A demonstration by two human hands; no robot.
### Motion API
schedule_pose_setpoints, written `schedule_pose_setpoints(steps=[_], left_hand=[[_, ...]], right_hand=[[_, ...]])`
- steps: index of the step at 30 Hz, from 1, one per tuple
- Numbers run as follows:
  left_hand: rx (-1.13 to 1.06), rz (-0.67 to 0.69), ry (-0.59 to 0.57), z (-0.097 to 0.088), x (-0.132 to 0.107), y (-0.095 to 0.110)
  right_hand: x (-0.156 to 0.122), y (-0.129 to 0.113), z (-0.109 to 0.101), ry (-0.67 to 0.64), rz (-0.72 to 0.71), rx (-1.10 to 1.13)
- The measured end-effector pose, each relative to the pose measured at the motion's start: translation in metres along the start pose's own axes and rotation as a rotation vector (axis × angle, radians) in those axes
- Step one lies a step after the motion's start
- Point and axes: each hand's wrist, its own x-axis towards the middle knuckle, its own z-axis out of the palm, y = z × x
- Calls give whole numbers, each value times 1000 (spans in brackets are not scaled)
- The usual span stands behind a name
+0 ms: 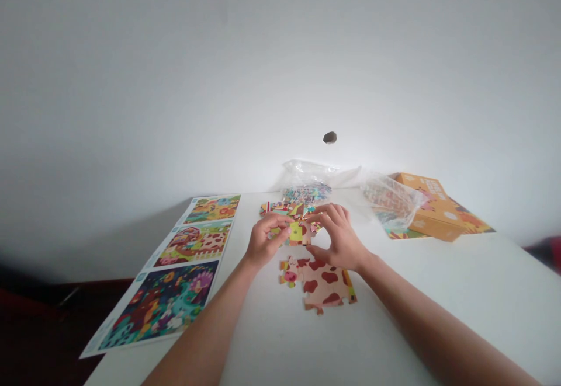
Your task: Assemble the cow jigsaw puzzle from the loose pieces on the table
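My left hand [266, 240] and my right hand [337, 237] meet above the white table, their fingertips pinching a yellow and brown jigsaw piece [298, 233] from either side. Just below my hands lies a joined section of cow-patterned puzzle [323, 284], pink with brown patches and a pink snout at its left end. Behind my fingers is a small heap of loose colourful pieces [280, 208], partly hidden by my hands.
Three printed picture sheets [193, 244] lie in a column along the table's left edge. At the back stand a clear plastic bag of pieces [305, 192], another clear bag [390, 201], and an orange puzzle box [432, 208]. A white wall rises behind the table [460, 292].
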Motion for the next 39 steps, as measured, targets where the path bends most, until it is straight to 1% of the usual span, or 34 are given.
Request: schedule_pose_setpoints(steps=[3, 9, 11, 13, 14, 16, 18, 21, 23, 26, 29, 35, 39], left_hand=[[-37, -12, -50, 0, -2, 2], [-48, 63, -219, 0, -2, 9], [-18, 74, -225, -2, -1, 10], [71, 99, -226, -3, 0, 10], [142, 116, -245, -4, 0, 9], [309, 135, -328, -4, -1, 8], [445, 123, -434, -3, -3, 5], [538, 101, -562, -1, -7, -1], [559, 103, -604, 0, -8, -4], [571, 104, -608, -1, -9, -4], [567, 91, -602, -2, -9, -2], [565, 71, -607, -1, -8, -2], [575, 78, -608, 0, -8, -3]], right_hand=[[-7, -7, -5, -9, 16, -11], [-35, -17, -8, 1, 99, 40], [-40, -18, -9, -4, 111, 49], [-41, -18, -11, 1, 115, 49], [-41, -17, -11, 5, 115, 48], [-40, -15, -12, 4, 118, 50], [-39, -15, -13, -12, 116, 53], [-41, -20, -12, -82, 99, 66], [-42, -25, -9, -161, 72, 77], [-42, -33, -3, -291, 48, 86], [-41, -39, 1, -382, 55, 85], [-42, -43, 6, -472, 99, 94], [-44, -45, 10, -509, 118, 104]])
